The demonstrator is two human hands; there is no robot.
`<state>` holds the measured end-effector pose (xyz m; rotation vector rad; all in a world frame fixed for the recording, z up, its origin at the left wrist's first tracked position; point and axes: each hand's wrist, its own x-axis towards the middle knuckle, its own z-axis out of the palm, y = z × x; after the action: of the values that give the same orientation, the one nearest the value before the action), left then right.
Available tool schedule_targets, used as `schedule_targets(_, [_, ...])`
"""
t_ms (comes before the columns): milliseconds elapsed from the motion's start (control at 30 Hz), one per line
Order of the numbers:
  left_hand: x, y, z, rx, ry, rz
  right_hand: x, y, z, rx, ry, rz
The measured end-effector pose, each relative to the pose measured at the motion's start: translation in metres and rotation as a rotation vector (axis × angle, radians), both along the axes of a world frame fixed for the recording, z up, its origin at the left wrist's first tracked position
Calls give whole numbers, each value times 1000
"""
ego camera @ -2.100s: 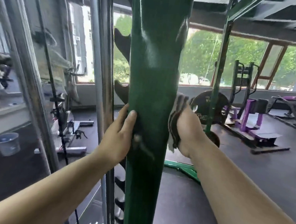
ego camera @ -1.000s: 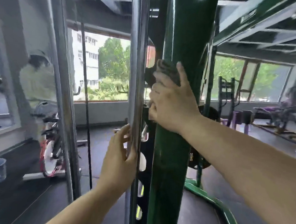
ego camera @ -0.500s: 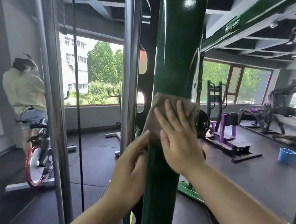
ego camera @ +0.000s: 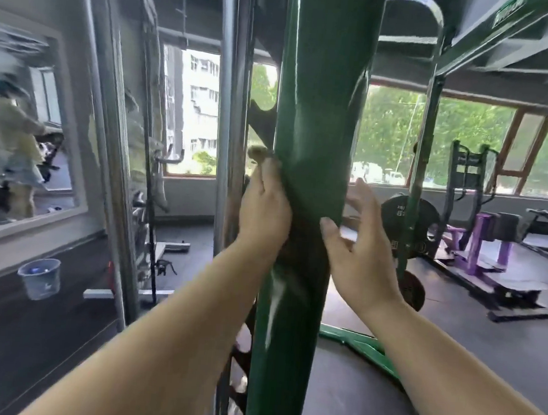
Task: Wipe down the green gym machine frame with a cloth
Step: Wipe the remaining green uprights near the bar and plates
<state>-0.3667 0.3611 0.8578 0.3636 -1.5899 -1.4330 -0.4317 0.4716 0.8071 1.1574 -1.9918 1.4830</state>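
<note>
Two bare hands flank the green upright post (ego camera: pixel 316 145) of the gym machine frame, which fills the centre of the view from top to bottom; the left hand (ego camera: pixel 264 206) lies against the post's left edge with fingers curled around a brownish cloth (ego camera: pixel 259 153), a tuft of which protrudes above the knuckles; the cloth presses against the post's left side; the right hand (ego camera: pixel 357 242) sits at the post's right edge, fingers spread and relaxed, thumb touching the green surface, holding nothing; chrome guide rods (ego camera: pixel 226 123) stand just left of the post; a blue bucket (ego camera: pixel 39 277) rests near the left wall; purple machines (ego camera: pixel 477 244) occupy the floor at right.
</note>
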Motion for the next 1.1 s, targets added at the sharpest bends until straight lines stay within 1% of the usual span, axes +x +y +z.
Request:
schedule_targets(67, [-5,-10,21,23,-29,-10,-1,-5,-7,-6,-199,99])
schedule_targets(133, [-6,-13,21,66,-36,-75,1,-12,-19,-53,-300,137])
schedule_targets(200, [-8,-18,-6,175,-48,-166,3,-19,-31,-120,-346,162])
schedule_targets(233, [-8,-21,-29,215,-77,-209,3,-23,-36,-152,-367,176])
schedule_targets(300, [-2,-23,-73,273,-188,-300,3,-30,-45,-187,-363,161])
schedule_targets(333, [1,-24,-83,272,-234,-318,3,-34,-47,-197,-339,127])
schedule_targets(367, [0,-27,-82,269,-240,-333,1,-35,-51,-204,-328,101])
schedule_targets(400, [-1,-32,-71,271,-214,-350,1,-37,-53,-219,-327,96])
schedule_targets(467, [-11,-46,-28,265,-136,-356,0,-39,-54,-249,-345,110])
schedule_targets(533, [-13,-48,18,200,-85,-371,3,-39,-51,-264,-360,107])
schedule_targets(567, [-14,-51,30,160,-78,-398,4,-40,-51,-281,-370,98])
schedule_targets(633, [-15,-50,30,154,-28,-439,6,-41,-49,-302,-392,110])
schedule_targets(667, [-12,-44,22,176,-34,-448,8,-41,-48,-311,-397,111])
schedule_targets(700, [-10,-39,4,228,-67,-443,9,-41,-46,-323,-408,108])
schedule_targets(733, [-4,-30,-15,238,-106,-445,10,-41,-47,-328,-420,114])
schedule_targets(767, [1,-26,-35,182,-122,-431,12,-41,-46,-329,-439,115])
schedule_targets(833, [13,-20,-50,-67,-95,-327,13,-41,-45,-323,-480,140])
schedule_targets(867, [17,-19,-43,-238,-66,-260,14,-40,-44,-319,-483,149])
schedule_targets(933, [12,-26,-18,-708,59,-136,14,-37,-43,-331,-547,211])
schedule_targets(967, [5,-32,0,-943,72,-56,12,-35,-42,-371,-642,257])
schedule_targets(1033, [-9,-47,35,-1309,47,180,6,-27,-40,-454,-938,372])
schedule_targets(1067, [-13,-50,52,-1447,47,300,3,-21,-37,-500,-1049,413])
schedule_targets(1100, [-17,-51,61,-1535,51,397,-4,-18,-37,-528,-1108,459])
